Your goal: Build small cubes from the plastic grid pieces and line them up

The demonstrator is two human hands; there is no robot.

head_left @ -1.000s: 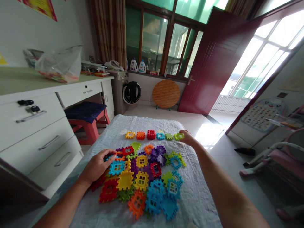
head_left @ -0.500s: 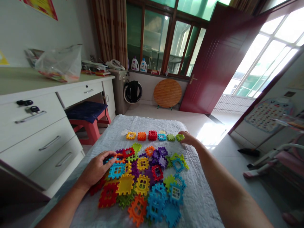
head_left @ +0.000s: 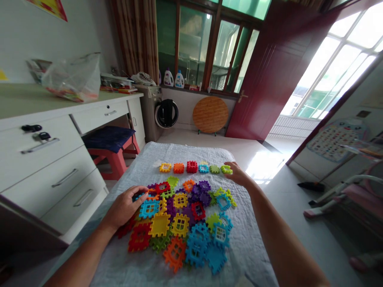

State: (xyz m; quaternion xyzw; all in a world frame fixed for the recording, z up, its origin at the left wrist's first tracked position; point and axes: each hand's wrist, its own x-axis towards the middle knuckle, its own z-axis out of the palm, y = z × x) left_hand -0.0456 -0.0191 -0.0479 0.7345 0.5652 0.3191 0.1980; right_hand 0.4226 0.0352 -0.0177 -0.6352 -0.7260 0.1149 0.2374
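Note:
A pile of several coloured plastic interlocking tiles [head_left: 182, 223] lies on a grey cloth [head_left: 143, 267] spread over a table. Beyond the pile stands a row of several small cubes built from tiles [head_left: 191, 167]: yellow, orange, red, blue, green. At the row's right end sits a light green cube [head_left: 226, 169]. My right hand [head_left: 237, 174] reaches out to that cube with fingers curled at its side. My left hand [head_left: 124, 207] rests with fingers bent on the left edge of the pile, touching a blue tile [head_left: 149, 208].
A white desk with drawers [head_left: 44, 159] stands to the left, with a plastic bag [head_left: 72, 77] on top and a red stool [head_left: 112, 149] beneath. A round wooden board [head_left: 210, 114] leans against the far wall. A dark red door [head_left: 266, 79] stands open at right.
My right hand has stayed at the light green cube at the row's end. My left hand has barely shifted on the pile. The camera has tilted slightly.

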